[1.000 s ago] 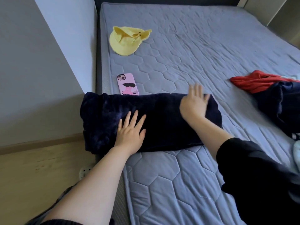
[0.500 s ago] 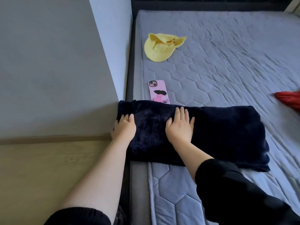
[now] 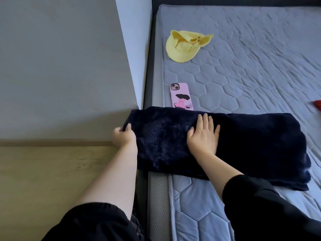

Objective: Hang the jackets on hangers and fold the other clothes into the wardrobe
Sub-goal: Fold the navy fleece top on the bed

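Note:
A dark navy fleece garment (image 3: 251, 145), folded into a long band, lies across the near left part of the grey quilted mattress (image 3: 251, 66). Its left end hangs over the mattress edge. My left hand (image 3: 123, 136) grips that left end, fingers curled round the fabric. Flat on the middle of the garment lies my right hand (image 3: 204, 136), fingers straight and spread, pressing down.
A pink phone (image 3: 181, 97) lies just behind the garment, partly under its edge. A yellow cap (image 3: 184, 47) sits further back. A red garment (image 3: 317, 105) shows at the right edge. A grey wall (image 3: 60, 66) and wooden floor (image 3: 52, 180) are left of the bed.
My left hand slid to the garment's left end and curled round it. My right hand moved from the right end to the middle. The view shifted left.

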